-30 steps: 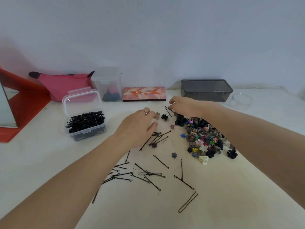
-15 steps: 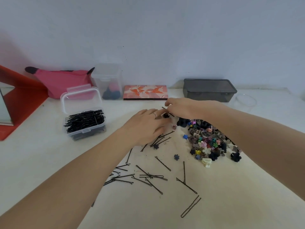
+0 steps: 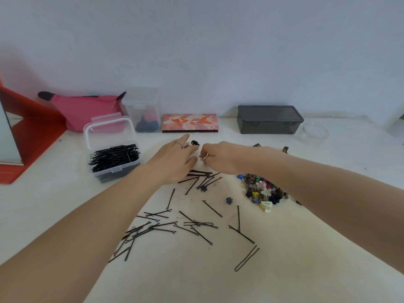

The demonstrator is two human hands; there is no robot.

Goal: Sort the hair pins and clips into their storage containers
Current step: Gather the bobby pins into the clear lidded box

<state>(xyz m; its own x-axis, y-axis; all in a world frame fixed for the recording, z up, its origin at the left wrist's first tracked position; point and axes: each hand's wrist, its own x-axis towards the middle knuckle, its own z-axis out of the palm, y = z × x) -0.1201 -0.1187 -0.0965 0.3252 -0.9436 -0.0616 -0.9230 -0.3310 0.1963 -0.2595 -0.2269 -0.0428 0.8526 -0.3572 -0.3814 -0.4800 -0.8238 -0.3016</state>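
On the white table [image 3: 54, 206], both hands work among scattered hair pins and clips

The left hand [image 3: 175, 160] lies flat with fingers spread near a small black clip [image 3: 195, 143]; the right hand [image 3: 220, 159] has fingers curled, pinching a small item I cannot make out. Loose bobby pins [image 3: 192, 224] lie nearer the person, the clip pile [image 3: 262, 191] sits under the right forearm, and the open clear box of pins [image 3: 113, 158] stands left
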